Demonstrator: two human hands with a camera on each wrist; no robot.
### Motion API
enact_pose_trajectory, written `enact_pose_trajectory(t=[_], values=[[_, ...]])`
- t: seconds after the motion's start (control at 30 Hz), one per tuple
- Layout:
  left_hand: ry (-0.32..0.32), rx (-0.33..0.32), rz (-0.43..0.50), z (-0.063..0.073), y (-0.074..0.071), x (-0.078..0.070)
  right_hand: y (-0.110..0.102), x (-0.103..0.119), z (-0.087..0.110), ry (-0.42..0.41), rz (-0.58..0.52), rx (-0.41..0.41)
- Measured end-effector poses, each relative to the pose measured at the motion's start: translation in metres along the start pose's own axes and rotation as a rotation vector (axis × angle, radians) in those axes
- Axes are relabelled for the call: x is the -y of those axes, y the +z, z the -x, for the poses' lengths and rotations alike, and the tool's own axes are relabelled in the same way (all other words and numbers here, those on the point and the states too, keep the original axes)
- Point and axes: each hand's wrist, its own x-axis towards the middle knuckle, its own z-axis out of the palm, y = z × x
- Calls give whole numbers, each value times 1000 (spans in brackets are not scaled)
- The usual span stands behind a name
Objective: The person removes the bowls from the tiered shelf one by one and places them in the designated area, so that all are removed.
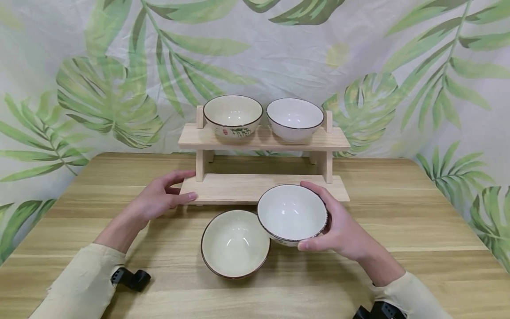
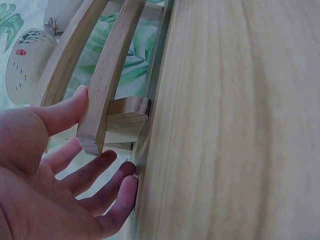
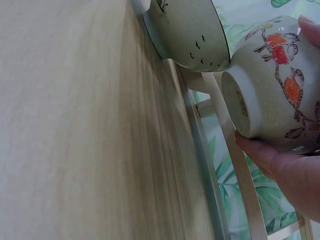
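My right hand point(image 1: 342, 228) holds a white bowl point(image 1: 292, 212) by its right side, thumb near the front and fingers toward the back. The right wrist view shows orange and red flowers or birds on that bowl's outside point(image 3: 280, 75) and its foot lifted off the table. A cream bowl point(image 1: 235, 243) with a dark rim sits upright on the table, left of the held bowl. With thumb on top and fingers below, my left hand point(image 1: 161, 195) grips the left end of the lower board of a two-tier wooden rack point(image 1: 231, 188).
On the rack's upper board stand a cream bowl point(image 1: 233, 113) with a painted side and a white bowl point(image 1: 295, 117). The wood-grain table point(image 1: 159, 274) runs back to a leaf-print cloth point(image 1: 291, 57) behind the rack.
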Motion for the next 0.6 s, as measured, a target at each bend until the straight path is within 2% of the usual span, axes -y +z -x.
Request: enact_pose_trajectory(t=[0.6], values=[[0, 2, 9, 1, 0, 0, -12, -6, 13, 15, 8, 34]])
